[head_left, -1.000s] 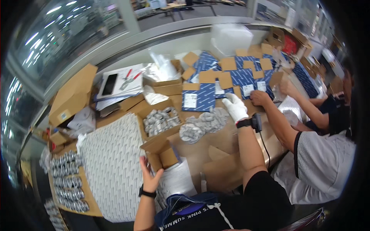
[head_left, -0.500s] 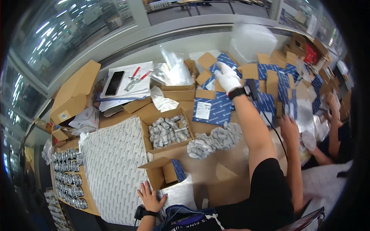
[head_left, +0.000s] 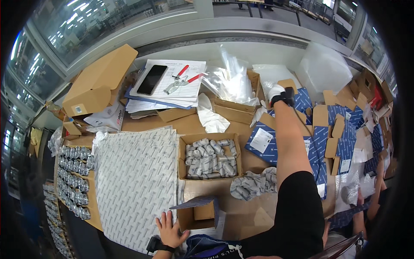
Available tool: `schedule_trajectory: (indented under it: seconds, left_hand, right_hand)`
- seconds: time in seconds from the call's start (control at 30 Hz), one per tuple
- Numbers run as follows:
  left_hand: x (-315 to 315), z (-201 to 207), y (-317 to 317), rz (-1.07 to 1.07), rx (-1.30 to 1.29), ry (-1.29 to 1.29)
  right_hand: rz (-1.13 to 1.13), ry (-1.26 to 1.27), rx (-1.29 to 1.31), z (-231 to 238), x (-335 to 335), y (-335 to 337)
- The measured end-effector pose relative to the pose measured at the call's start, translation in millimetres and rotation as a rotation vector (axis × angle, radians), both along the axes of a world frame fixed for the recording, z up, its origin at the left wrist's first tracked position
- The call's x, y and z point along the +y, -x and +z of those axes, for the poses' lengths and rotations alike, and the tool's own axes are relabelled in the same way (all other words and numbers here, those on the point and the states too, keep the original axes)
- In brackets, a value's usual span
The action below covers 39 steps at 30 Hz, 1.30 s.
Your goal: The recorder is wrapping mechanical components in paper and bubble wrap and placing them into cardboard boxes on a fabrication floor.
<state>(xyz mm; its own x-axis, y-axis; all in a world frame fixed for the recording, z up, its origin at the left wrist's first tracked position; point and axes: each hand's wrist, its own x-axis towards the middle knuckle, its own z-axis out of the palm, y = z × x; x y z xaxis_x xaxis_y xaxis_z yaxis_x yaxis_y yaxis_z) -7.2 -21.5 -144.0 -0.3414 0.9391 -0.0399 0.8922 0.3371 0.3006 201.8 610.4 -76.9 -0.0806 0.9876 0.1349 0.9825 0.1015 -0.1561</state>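
Observation:
My left hand (head_left: 170,231) is bare and lies flat, fingers spread, at the edge of a stack of printed wrapping paper (head_left: 133,185). Just right of it stands a small open cardboard box (head_left: 202,216), with nothing visible in it. My right hand (head_left: 276,91), in a white glove, reaches far across the table to the blue-printed boxes (head_left: 264,144). It is beside an upright cardboard flap (head_left: 289,85). The wrist device (head_left: 288,97) hides most of its fingers, so I cannot tell whether it grips anything.
A carton of paper-wrapped parts (head_left: 211,159) sits mid-table, with crumpled paper (head_left: 254,183) beside it. Shiny metal parts (head_left: 75,183) stand in rows at left. Behind are a phone (head_left: 153,80), red-handled pliers (head_left: 183,83) and plastic bags (head_left: 235,82). A co-worker's hands (head_left: 360,222) are at right.
The view has shifted. My right hand has moved left over the boxes, nearer the plastic bags. A co-worker's hand has drawn back from the blue boxes. My left hand stays on the paper.

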Motion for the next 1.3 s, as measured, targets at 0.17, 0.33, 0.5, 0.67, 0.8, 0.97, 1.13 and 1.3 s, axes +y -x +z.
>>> schedule_trajectory:
  seconds: [0.17,0.33,0.5,0.67,0.8,0.97,1.13,1.3]
  left_hand:
    - [1,0,-2,-0.025,0.034,-0.003]
    - [-17,6,-5,-0.030,0.023,-0.055]
    - [-48,19,-7,-0.072,-0.003,-0.091]
    - [-97,17,5,0.031,-0.314,-0.475]
    - [-121,101,2,-0.008,-0.195,-0.825]
    - [-120,175,-24,-0.154,0.251,-1.011]
    - [-146,144,9,-0.126,0.048,-0.854]
    - [-162,105,19,0.175,-1.100,-0.685]
  right_hand:
    - [-0.077,0.194,0.607,11,16,-52]
    - [0.020,0.085,1.473,92,-48,-57]
    - [0.411,0.033,1.901,180,-157,-60]
    - [0.626,0.233,1.940,245,-355,-17]
    - [0.607,0.446,1.808,221,-487,23]
    - [0.518,0.949,1.854,175,-580,52]
    - [0.616,1.242,1.885,131,-634,67]
    - [0.680,1.285,1.302,67,-673,67]
